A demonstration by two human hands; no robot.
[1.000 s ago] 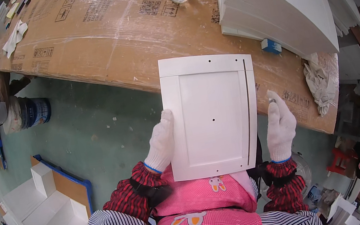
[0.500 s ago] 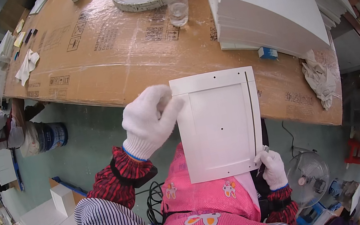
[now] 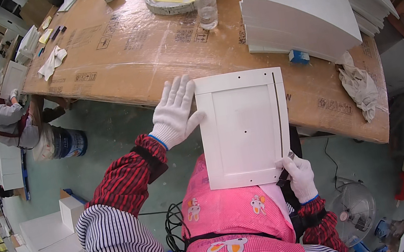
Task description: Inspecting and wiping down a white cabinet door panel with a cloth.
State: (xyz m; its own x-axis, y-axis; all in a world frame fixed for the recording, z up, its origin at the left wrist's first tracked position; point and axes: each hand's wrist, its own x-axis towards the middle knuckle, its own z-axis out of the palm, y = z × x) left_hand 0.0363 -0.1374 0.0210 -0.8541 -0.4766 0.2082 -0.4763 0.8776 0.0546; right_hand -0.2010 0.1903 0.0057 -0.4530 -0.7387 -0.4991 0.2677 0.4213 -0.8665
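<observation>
A white panel (image 3: 246, 129) with a recessed middle, several small dark holes and a long dark groove down its right side leans upright against the table's near edge, its lower end at my pink apron. My left hand (image 3: 174, 113), in a white knitted glove, is open beside the panel's upper left edge, fingers stretched upward and thumb touching that edge. At the lower right corner my gloved right hand (image 3: 298, 176) is closed, pinching a small grey piece (image 3: 291, 154) against the bottom of the groove. Its exact kind is too small to tell.
Stacked white panels (image 3: 300, 6) and a small blue box (image 3: 299, 57) occupy the cardboard-covered table's right side. A clear bottle (image 3: 206, 3) stands near a round lid (image 3: 175, 7). Rags (image 3: 358, 85) lie about. A fan (image 3: 354, 210) is at lower right; a co-worker (image 3: 8, 114) sits at left.
My left hand has gone from curled fingers to a flat, spread hand at the panel's edge. The panel and my right hand appear slightly higher in view.
</observation>
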